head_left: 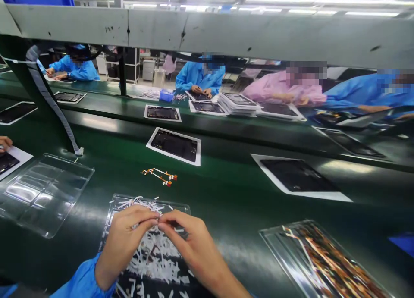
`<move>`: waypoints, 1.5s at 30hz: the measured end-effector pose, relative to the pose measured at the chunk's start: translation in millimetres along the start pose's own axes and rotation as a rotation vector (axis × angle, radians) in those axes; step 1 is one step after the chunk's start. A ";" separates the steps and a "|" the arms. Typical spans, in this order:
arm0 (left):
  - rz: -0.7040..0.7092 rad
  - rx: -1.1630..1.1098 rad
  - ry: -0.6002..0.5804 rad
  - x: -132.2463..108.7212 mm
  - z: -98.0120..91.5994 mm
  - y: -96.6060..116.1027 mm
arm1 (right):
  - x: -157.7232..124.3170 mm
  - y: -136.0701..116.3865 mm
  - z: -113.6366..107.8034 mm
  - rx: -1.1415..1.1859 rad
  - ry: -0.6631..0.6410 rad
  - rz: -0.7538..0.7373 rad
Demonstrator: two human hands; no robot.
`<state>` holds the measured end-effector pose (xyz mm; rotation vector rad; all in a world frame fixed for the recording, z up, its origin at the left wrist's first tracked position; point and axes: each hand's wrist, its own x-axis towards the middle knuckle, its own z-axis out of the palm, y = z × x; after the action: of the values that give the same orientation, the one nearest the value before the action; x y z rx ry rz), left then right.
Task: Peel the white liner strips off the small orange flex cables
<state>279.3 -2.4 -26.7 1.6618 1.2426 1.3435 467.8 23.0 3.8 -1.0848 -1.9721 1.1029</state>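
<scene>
A clear tray (61, 181) lies at left, while at near centre the left hand (124, 235) and right hand (194, 237) each pinch thumb and forefinger together on a small piece (158, 219) above the strip tray (183, 207), probably so bits fall among its white strips (158, 259). At right, the cable tray (274, 243) likely keeps cables (336, 263) within reach. Fingertips hide most of the piece, too much to tell what it is; the cable tray's near end is cut off.

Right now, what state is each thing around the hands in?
Left hand: fingertips pinched together
Right hand: fingertips pinched, contents too small to tell
White strips: loose, scattered over middle tray
Left tray: flat, see-through
Right tray: heaped with ribbon cables
Loose cables: lying beyond hands
Dark panel ahead: on white sheet
</scene>
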 end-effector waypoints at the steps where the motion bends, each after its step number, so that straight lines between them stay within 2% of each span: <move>1: -0.010 -0.008 -0.041 -0.6 -1.2 -1.4 | -1.7 1.3 2.8 0.011 0.002 0.013; 3: -0.048 -0.019 -0.092 -2.1 -2.4 -4.7 | -5.1 4.4 8.4 0.071 0.007 0.051; 4: -0.067 -0.014 -0.071 -3.1 -2.4 -6.1 | -6.4 6.3 11.1 0.107 0.025 0.073; 7: -0.076 0.056 0.113 -9.0 -0.6 -7.4 | -8.3 11.4 18.0 0.183 0.142 0.132; 9: -0.018 0.109 0.171 -14.6 1.4 -5.2 | -8.1 12.4 21.7 0.195 0.205 0.159; 13: 0.062 0.121 0.111 -23.6 6.0 0.6 | -7.8 8.4 28.3 0.182 0.185 0.140; 18: 0.053 0.144 0.150 -26.8 6.4 1.0 | -11.0 5.7 32.2 0.104 0.178 0.056; 25: 0.042 0.181 0.087 -23.6 2.9 -0.3 | -12.3 7.5 29.6 0.010 0.115 -0.009; 38: 0.167 0.386 0.048 -22.4 0.6 -2.8 | -13.8 3.7 29.5 0.044 0.068 0.015; 40: 0.092 0.322 0.008 -18.9 -2.6 -3.8 | -13.7 2.2 26.1 0.130 0.021 0.070; 42: -0.043 0.247 -0.044 -15.0 -7.5 -4.8 | -13.0 1.9 21.6 0.262 -0.022 0.148; 45: -0.191 0.177 -0.097 -12.3 -15.0 -4.5 | -11.4 4.3 16.6 0.350 -0.010 0.235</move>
<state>263.4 -13.5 -31.1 1.6574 1.4569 1.0522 461.2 8.2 -9.0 -1.1360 -1.6046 1.5134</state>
